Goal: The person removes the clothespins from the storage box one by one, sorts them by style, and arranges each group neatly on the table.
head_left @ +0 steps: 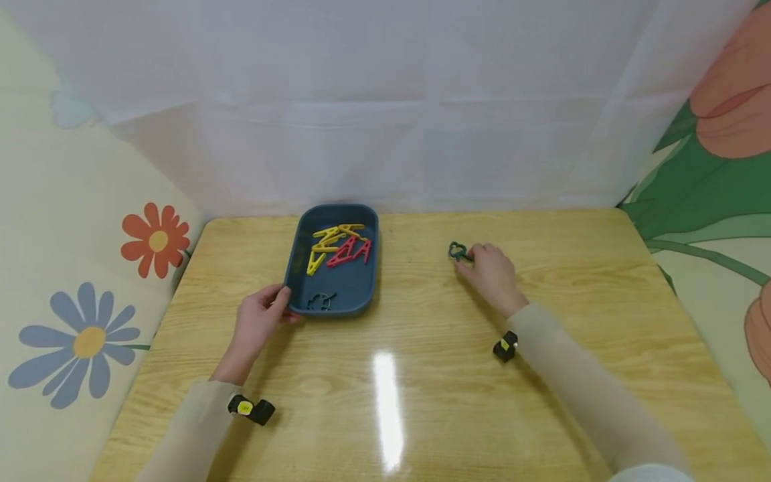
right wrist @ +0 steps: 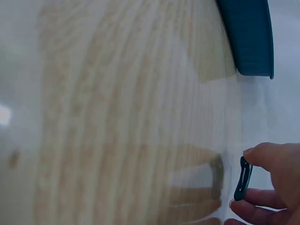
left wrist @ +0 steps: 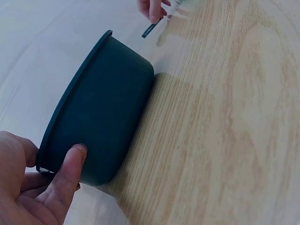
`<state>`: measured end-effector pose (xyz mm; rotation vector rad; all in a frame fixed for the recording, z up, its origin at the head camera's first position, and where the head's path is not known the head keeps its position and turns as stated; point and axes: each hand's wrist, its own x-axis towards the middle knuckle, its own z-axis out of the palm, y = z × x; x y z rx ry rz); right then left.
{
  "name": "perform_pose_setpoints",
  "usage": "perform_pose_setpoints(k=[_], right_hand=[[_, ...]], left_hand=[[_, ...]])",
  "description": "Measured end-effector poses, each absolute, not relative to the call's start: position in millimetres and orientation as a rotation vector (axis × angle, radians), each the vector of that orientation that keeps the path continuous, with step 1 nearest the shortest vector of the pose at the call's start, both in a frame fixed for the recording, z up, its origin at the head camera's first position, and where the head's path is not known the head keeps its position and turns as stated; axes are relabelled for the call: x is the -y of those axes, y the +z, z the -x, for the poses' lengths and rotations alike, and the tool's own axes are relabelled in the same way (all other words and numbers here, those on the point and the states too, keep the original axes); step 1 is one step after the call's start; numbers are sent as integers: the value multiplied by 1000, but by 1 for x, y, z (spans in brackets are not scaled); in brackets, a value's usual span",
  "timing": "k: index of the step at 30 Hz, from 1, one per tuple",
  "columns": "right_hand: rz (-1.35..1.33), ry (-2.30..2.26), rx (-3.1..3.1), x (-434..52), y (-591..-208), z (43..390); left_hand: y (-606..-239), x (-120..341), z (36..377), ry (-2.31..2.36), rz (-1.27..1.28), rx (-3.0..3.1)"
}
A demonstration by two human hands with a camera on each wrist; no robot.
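The dark green clip (head_left: 458, 252) lay on the wooden table (head_left: 542, 402), well right of the blue tray (head_left: 296, 268), and you pinched it at the fingertips of your right hand (head_left: 490, 273). In the right wrist view it stood nearly on edge between thumb and finger. The tray lay to the clip's left, its long axis running away from you. Your left hand (head_left: 259, 321) gripped the tray's near left corner, thumb on the wall. Yellow clips (head_left: 328, 244), red clips (head_left: 349, 253) and another dark clip (head_left: 321, 301) lay inside.

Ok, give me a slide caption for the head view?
Left hand grips the blue tray of clips while the right hand pinches a dark clip on the wooden table.
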<state>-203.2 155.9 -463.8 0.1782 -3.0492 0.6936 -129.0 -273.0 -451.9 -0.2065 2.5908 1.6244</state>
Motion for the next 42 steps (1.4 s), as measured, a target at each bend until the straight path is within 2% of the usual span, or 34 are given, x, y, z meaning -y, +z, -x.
perform_pose_setpoints(k=[17, 42], right_hand=[[-38, 472, 3064, -144, -470, 202], [-94, 501, 3112, -145, -467, 196]], left_hand=[[-451, 272, 129, 1625, 215, -2589], [-450, 271, 128, 1615, 205, -2600]])
